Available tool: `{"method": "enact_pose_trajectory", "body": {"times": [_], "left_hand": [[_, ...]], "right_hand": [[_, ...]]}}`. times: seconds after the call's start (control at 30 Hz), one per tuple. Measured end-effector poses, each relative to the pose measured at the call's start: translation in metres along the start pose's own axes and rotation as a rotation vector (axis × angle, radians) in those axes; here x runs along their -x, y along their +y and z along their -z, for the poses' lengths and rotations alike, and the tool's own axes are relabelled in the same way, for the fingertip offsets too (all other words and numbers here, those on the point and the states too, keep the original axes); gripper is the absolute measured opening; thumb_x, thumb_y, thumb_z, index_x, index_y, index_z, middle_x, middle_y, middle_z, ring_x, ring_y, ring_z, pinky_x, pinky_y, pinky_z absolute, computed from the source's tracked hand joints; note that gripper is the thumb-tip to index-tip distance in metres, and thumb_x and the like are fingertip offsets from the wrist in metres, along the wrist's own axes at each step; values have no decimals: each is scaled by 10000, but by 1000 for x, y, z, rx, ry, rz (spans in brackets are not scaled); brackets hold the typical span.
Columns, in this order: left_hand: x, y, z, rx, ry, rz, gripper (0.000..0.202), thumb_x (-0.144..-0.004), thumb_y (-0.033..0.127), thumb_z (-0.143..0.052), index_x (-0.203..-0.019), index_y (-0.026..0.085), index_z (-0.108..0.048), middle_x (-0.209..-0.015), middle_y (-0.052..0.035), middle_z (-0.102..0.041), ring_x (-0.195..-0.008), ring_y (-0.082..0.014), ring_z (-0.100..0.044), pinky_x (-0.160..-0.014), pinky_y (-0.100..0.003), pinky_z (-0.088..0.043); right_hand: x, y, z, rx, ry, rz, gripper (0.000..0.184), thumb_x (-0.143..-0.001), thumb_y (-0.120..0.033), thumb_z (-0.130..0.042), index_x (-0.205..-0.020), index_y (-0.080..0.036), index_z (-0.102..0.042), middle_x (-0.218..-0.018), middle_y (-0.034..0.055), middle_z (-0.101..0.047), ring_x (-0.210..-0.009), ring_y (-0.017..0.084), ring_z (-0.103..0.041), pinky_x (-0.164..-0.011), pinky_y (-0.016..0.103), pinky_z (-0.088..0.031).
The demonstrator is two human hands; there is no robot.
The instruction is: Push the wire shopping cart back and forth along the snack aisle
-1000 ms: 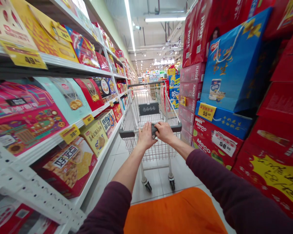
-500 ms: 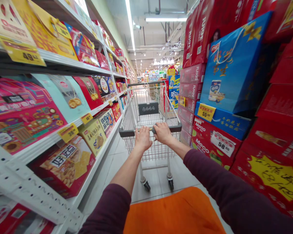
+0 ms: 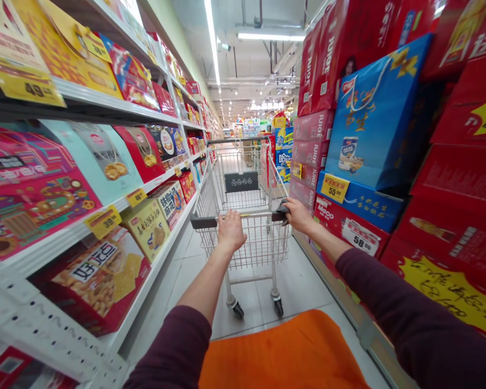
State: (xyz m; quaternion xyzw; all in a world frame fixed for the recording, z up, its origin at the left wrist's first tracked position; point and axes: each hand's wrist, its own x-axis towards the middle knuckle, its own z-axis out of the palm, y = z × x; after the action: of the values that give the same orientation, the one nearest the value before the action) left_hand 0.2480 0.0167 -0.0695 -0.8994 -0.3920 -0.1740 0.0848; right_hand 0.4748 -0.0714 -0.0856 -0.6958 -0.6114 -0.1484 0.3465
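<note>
A wire shopping cart [image 3: 249, 279] stands straight in front of me, with a dark handlebar [image 3: 204, 222] across its near side. My left hand [image 3: 231, 231] lies over the middle of that bar, its fingers curled forward around it. At the bar's right corner, my right hand [image 3: 299, 215] is closed around the dark grip. A dark panel [image 3: 241, 181] with small round symbols hangs inside the cart, and no goods show in its basket. Two black-wheeled casters [image 3: 278, 307] touch the tiled floor.
White shelves [image 3: 117, 112] with boxed snacks and yellow price tags run along the left. Stacked red cartons [image 3: 457, 178] and a blue gift box [image 3: 372, 119] rise close on the right. Pale floor tiles [image 3: 178, 275] lie between. Orange cloth [image 3: 279, 351] covers my lap or front.
My right hand has shifted right along the handlebar, from near the middle to its right corner. The left hand keeps its hold. The view has shifted slightly, showing more floor at right.
</note>
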Motion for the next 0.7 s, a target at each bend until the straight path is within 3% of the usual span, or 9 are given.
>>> {"method": "enact_pose_trajectory", "body": {"times": [0.2,0.5,0.63,0.7], "left_hand": [[-1,-5,-1,-27,1,-8,649,-684,192,-575,-1298,115,-377,-1411,-159,-402,-1367,-269,-253,-1131,-511,-155],[0,-23,3,-30,12,19,591,-691,194,-568,-1258,113,-420,-1375,-164,-446,-1343,-271,-304,-1123,-494,-183],[-5,-2,4,-49,38,79,554,-708,220,-549,-1240,112,-437,-1386,-180,-427,-1334,-295,-314,-1108,-529,-179],[-8,23,2,-15,45,-1,600,-717,227,-545,-1287,116,-395,-1436,-167,-363,-1349,-277,-287,-1126,-502,-145]], "right_hand": [[-9,-33,-21,-76,-38,140,363,-682,-10,-518,-972,-177,-659,-1204,81,-578,-1144,218,-528,-1017,385,-398],[-4,5,-6,-137,49,51,280,-709,-59,-493,-885,-197,-660,-1143,60,-598,-1104,201,-541,-1007,397,-411],[1,-12,-20,-206,66,87,270,-726,-85,-504,-932,-177,-652,-1151,90,-594,-1117,207,-529,-1004,387,-406],[2,-24,-26,-218,63,100,287,-716,-76,-504,-941,-178,-649,-1148,90,-595,-1117,207,-525,-1006,391,-398]]}}
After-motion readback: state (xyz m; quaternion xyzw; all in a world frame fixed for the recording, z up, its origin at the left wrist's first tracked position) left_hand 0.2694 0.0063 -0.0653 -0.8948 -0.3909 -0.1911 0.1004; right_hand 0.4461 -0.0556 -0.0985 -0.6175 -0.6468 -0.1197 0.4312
